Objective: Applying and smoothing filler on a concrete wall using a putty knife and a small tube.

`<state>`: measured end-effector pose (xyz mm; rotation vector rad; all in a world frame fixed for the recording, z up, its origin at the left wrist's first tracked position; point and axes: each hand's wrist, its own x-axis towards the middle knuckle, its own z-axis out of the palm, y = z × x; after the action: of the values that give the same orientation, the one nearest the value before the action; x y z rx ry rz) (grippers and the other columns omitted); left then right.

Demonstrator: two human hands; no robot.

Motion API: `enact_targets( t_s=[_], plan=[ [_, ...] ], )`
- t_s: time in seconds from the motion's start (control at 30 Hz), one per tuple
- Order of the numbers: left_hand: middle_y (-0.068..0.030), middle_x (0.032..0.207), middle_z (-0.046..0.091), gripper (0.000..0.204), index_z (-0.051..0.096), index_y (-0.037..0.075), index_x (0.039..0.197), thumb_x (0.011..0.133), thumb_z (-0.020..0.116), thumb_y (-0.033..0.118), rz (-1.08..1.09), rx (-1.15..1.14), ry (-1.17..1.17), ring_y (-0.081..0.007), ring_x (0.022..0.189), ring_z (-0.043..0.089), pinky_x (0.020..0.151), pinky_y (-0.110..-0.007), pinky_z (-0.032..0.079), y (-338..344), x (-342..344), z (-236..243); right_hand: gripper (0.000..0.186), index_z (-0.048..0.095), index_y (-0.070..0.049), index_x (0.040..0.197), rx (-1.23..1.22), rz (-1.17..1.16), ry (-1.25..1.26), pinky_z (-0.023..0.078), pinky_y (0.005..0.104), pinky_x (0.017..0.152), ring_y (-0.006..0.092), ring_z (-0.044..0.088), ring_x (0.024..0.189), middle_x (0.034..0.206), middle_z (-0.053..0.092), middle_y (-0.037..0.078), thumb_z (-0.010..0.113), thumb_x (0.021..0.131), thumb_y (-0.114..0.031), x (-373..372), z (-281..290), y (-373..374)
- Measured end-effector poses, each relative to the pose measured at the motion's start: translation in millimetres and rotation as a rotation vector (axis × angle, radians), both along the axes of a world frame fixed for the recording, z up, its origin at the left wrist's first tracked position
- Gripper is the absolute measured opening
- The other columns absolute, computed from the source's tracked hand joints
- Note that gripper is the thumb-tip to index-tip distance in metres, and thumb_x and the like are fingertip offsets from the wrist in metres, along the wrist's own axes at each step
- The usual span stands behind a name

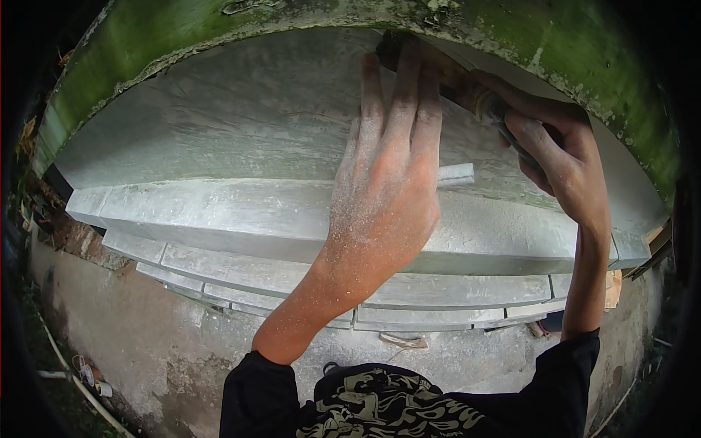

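Observation:
My right hand [558, 150] is wrapped round the dark handle of a flat-bladed scraper [458, 82], its blade worn and brownish. The blade slants up to the left, close under the green, mossy edge [540, 55] overhead. My left hand [387, 168] is stretched out with its back showing, the fingers reaching up to the blade and partly covering it. Its fingertips seem to press on the blade near its far end. Both hands are coated in pale dust. Behind them lies a grey-green plastered surface [248, 117] with streaks and smears.
A short white pipe stub [456, 174] shows beside my left hand. Pale stepped ledges [212, 208] cross below it in several tiers. Beneath is a stained concrete floor [139, 321] with a small flat scrap [403, 341], and a long thin pole [87, 394] lies at the left.

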<state>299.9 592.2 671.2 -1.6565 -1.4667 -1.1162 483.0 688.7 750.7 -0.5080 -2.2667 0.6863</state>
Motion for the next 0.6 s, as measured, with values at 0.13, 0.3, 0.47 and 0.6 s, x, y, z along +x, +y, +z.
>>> enact_targets(
  t_s=[0.13, 0.3, 0.47, 0.6],
  plan=[
    [-0.0334, 0.158, 0.028, 0.072, 0.036, -0.013, 0.149, 0.08, 0.055, -0.01, 0.065, -0.005, 0.026, -0.0556, 0.148, 0.024, 0.118, -0.062, 0.035, -7, -4, -1, 0.044, 0.062, -0.006, 0.141, 0.041, 0.052, 0.074, 0.025, 0.0192, 0.041, 0.0011, 0.035, 0.045, 0.077, 0.062, 0.001, 0.057, 0.101, -0.024, -7, -3, -6],
    [-0.031, 0.158, 0.03, 0.074, 0.036, -0.012, 0.149, 0.078, 0.056, -0.012, -0.064, -0.007, -0.011, -0.0544, 0.148, 0.024, 0.118, -0.061, 0.035, 3, 16, -4, 0.047, 0.062, -0.007, 0.142, -0.014, -0.014, 0.024, 0.025, 0.0185, 0.041, 0.0008, 0.035, 0.046, 0.079, 0.061, 0.002, 0.057, 0.101, -0.029, 21, 0, 0],
    [-0.0305, 0.159, 0.029, 0.073, 0.037, -0.011, 0.149, 0.079, 0.055, -0.012, -0.007, -0.037, 0.014, -0.0546, 0.148, 0.025, 0.116, -0.061, 0.038, 1, 14, -4, 0.048, 0.061, -0.007, 0.142, -0.027, -0.013, 0.018, 0.025, 0.0184, 0.041, 0.0006, 0.035, 0.045, 0.078, 0.061, 0.002, 0.057, 0.101, -0.03, 17, -5, 8],
    [-0.0307, 0.16, 0.027, 0.074, 0.036, -0.012, 0.15, 0.078, 0.055, -0.013, -0.022, -0.018, -0.017, -0.0549, 0.148, 0.023, 0.115, -0.061, 0.04, 6, 24, -5, 0.046, 0.062, -0.009, 0.142, 0.02, 0.01, 0.028, 0.026, 0.0189, 0.042, 0.0013, 0.035, 0.046, 0.079, 0.061, 0.002, 0.057, 0.101, -0.028, 13, 0, 7]
  ],
)
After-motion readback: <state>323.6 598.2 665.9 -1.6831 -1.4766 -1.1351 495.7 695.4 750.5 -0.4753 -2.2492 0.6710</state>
